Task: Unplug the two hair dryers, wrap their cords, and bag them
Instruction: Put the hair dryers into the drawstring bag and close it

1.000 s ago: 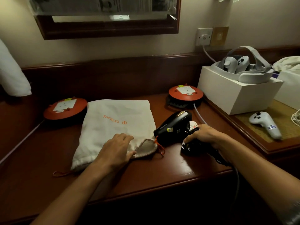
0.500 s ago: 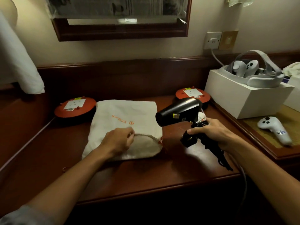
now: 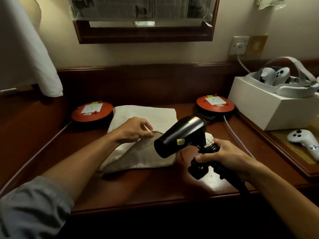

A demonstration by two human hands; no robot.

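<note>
Dark wooden dresser top (image 3: 155, 185), bagging under way.
Left hand (image 3: 133, 129) pinching cloth bag (image 3: 146, 152) rim, lifting mouth open; right hand (image 3: 224, 156) gripping black hair dryer (image 3: 181, 137) handle with bundled cord, nozzle just beside opening.

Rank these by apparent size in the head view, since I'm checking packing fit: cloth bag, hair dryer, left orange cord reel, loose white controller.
1. cloth bag
2. hair dryer, though nearer the camera
3. left orange cord reel
4. loose white controller
</note>
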